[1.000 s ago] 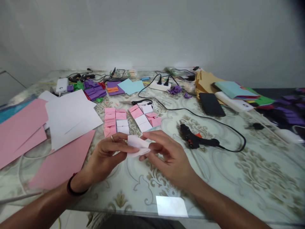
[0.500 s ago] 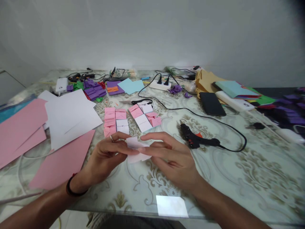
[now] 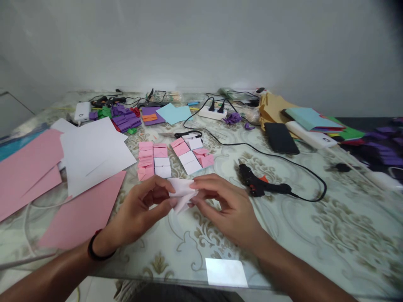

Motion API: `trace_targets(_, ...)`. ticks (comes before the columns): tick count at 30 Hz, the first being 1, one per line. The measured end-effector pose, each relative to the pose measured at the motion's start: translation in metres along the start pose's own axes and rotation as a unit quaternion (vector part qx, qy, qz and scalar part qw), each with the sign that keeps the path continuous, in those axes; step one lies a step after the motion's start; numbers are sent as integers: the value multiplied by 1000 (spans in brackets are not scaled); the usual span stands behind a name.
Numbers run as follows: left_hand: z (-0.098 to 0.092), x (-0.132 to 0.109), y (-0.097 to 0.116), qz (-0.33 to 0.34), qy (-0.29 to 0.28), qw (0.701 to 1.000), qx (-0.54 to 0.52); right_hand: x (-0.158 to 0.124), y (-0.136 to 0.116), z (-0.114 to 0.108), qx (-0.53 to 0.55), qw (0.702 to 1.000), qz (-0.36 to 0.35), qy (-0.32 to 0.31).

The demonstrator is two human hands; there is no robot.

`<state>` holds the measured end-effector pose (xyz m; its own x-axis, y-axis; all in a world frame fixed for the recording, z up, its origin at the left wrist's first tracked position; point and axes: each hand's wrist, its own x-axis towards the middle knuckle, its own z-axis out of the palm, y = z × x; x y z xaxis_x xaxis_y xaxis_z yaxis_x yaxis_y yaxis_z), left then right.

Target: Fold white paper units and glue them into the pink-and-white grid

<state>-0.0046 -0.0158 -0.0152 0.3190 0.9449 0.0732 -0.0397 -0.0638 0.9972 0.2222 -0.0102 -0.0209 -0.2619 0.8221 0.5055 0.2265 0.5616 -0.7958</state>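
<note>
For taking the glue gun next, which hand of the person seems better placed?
Probably the right hand: the glue gun lies to its right, nearer to it than to the left hand. Both hands, however, hold the folded paper.

Power strip (image 3: 205, 113) with black plugs (image 3: 212, 105)

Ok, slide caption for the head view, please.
Left hand and right hand hold a small folded paper over the table, a glue gun lying rightward.
</note>
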Motion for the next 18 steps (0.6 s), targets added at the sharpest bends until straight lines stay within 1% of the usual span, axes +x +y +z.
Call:
trace_targets(3,0,0,0,-1,-3,1000,1,1,0,0,8,999,48,-5)
trace_targets(8,0,-2,4,12,-32,998,52,4,1,-2,16,998,61,-11)
trace_targets(9,0,-3,4,19,-29,997,69,3,2,-2,21,998,61,-9)
trace_targets(13,0,-5,-2,60,10,987,149,2,1,0,34,998,51,-4)
trace_targets(15,-1,-5,-4,85,22,983,162,2,0,1,58,996,70,-1)
trace_targets(18,-1,-4,-3,122,39,976,174,3,-1,1,123,985,120,1)
